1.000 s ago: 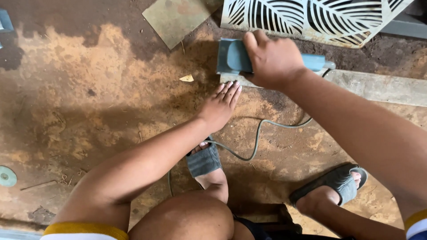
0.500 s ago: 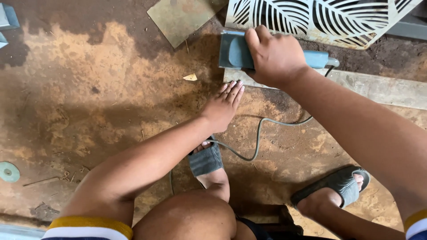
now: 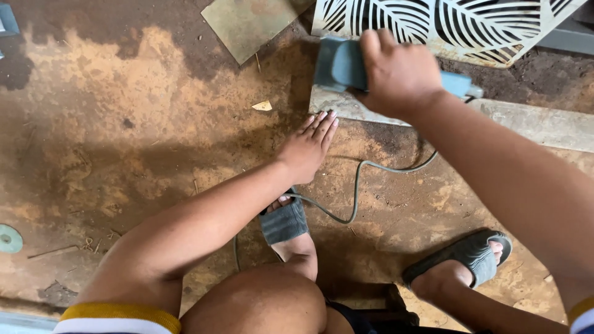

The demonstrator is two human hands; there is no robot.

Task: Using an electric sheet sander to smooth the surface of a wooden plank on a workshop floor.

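Blue-grey power tool [image 3: 341, 64] sits clamped in the right hand [image 3: 399, 75] at the leaf-cut white panel [image 3: 470, 25]; the left hand [image 3: 307, 147], flat and empty, braces on the rusty floor [image 3: 111, 136]. Its fingers risk the tool slipping, and the cord [image 3: 356, 192] may snag the sandal [image 3: 284, 221]. Both hands have edged forward since earlier.

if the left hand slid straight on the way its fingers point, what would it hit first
Probably the pale wooden plank: the left hand lies flat on the floor, fingertips pointing up-right at its near edge, just short of it.
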